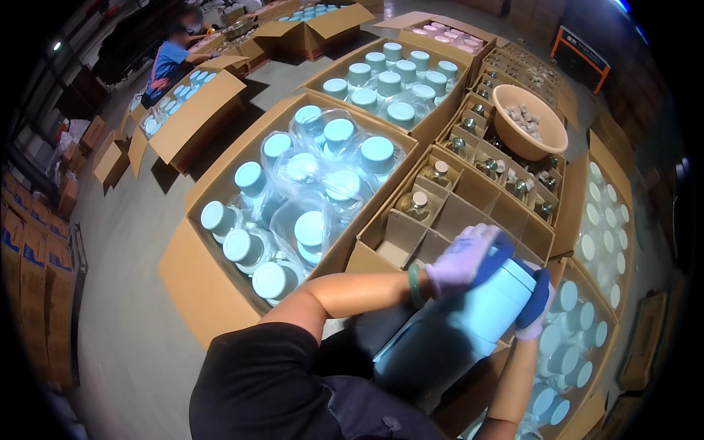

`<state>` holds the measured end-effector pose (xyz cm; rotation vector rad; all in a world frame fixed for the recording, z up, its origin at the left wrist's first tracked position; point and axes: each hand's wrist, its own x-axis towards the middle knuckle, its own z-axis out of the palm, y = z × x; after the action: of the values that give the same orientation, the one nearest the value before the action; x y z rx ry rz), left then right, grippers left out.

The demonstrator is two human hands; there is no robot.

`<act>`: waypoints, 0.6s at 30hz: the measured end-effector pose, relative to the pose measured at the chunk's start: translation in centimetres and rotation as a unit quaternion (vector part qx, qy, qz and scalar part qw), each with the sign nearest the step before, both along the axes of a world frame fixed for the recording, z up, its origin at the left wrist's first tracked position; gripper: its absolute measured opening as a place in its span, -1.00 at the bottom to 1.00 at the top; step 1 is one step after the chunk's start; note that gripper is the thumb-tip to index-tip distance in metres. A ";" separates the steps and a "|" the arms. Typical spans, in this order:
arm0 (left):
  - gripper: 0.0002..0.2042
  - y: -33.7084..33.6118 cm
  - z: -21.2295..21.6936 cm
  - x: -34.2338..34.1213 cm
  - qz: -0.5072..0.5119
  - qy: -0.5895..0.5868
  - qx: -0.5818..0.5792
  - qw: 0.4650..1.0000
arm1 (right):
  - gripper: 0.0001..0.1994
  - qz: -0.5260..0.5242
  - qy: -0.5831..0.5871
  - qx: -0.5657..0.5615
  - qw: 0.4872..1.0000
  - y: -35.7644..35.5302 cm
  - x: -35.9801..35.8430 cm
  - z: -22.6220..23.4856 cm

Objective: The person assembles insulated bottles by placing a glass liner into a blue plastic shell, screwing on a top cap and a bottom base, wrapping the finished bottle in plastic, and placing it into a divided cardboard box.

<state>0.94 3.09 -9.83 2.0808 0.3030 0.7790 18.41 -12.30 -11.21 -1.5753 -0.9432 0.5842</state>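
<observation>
Across my lap a large light blue thermos flask body (480, 315) lies tilted, its near part in dark shadow. My left hand (473, 258), in a lilac glove with a dark blue palm, wraps over the flask's upper end; it is slightly blurred. A matching glove covers my right hand (536, 304), which grips the same end from the right side. Just beyond my hands stands a divided carton (469, 194). Two stoppered glass bottles (416, 207) sit in its left compartments, and several other compartments show bare cardboard.
A carton (209, 290) of plastic-wrapped, blue-lidded flasks stands at left, another (422, 136) behind it. A peach basin (539, 150) holding small pale pieces rests on cartons of glass bottles. More flask cartons (616, 301) line the right. A person (170, 59) works far left.
</observation>
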 end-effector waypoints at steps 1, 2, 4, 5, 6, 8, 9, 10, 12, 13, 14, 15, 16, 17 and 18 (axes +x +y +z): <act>-0.58 -0.9 1.1 -0.4 0.020 0.039 -0.012 0.999 | -0.50 0.010 0.065 0.030 0.997 -0.2 0.6 -1.4; -0.52 -1.8 0.9 0.2 0.031 -0.002 0.024 0.999 | -0.48 0.016 0.125 0.059 0.990 -0.8 1.8 -2.8; -0.50 -2.1 0.9 1.3 0.006 -0.034 0.069 0.997 | -0.39 0.031 0.228 0.089 0.969 -1.6 3.9 -3.5; -0.50 -2.0 1.0 2.0 -0.024 -0.023 0.068 0.997 | -0.39 0.052 0.228 0.086 0.968 -2.0 4.4 -3.8; -0.51 -0.6 -1.0 2.4 -0.058 -0.064 0.036 0.996 | -0.39 0.067 0.228 0.080 0.968 -2.0 4.9 -3.9; -0.54 1.2 -0.8 1.7 -0.169 -0.121 -0.386 0.899 | -0.40 0.059 0.180 0.097 0.977 -3.1 5.4 -2.8; -0.54 4.5 -6.3 0.7 -0.134 -0.177 -0.357 0.907 | -0.39 0.069 0.138 0.126 0.980 -1.7 4.5 -1.9; -0.54 5.9 -5.9 -0.3 -0.070 -0.206 -0.412 0.885 | -0.41 -0.017 0.140 0.174 0.975 -2.0 5.2 -1.1; -0.50 8.1 -3.2 -2.5 0.002 -0.246 -0.488 0.837 | -0.43 -0.227 0.068 0.258 0.937 -3.6 7.8 1.4; -0.45 9.4 -1.6 -3.6 0.014 -0.253 -0.511 0.821 | -0.44 -0.344 0.002 0.293 0.892 -4.3 9.5 2.6; -0.46 8.9 -0.8 -3.2 0.023 -0.218 -0.543 0.810 | -0.46 -0.407 -0.085 0.302 0.858 -5.5 11.4 2.6; -0.46 8.2 0.3 -1.9 0.024 -0.179 -0.575 0.798 | -0.48 -0.406 -0.067 0.299 0.861 -5.4 11.9 1.3; -0.47 7.0 1.0 -0.9 0.025 -0.137 -0.610 0.780 | -0.49 -0.407 -0.050 0.290 0.865 -5.8 12.0 -0.1; -0.48 4.8 -2.6 0.8 -0.031 -0.153 -0.476 0.865 | -0.46 -0.322 0.001 0.271 0.907 -2.8 8.2 -0.6; -0.49 2.8 -6.4 2.4 -0.071 -0.186 -0.338 0.920 | -0.43 -0.233 0.050 0.247 0.939 -0.4 4.0 -1.9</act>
<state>3.37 5.85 -16.23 1.2610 0.1707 0.8170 22.45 -12.75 -13.09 -1.2334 -0.5488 0.0753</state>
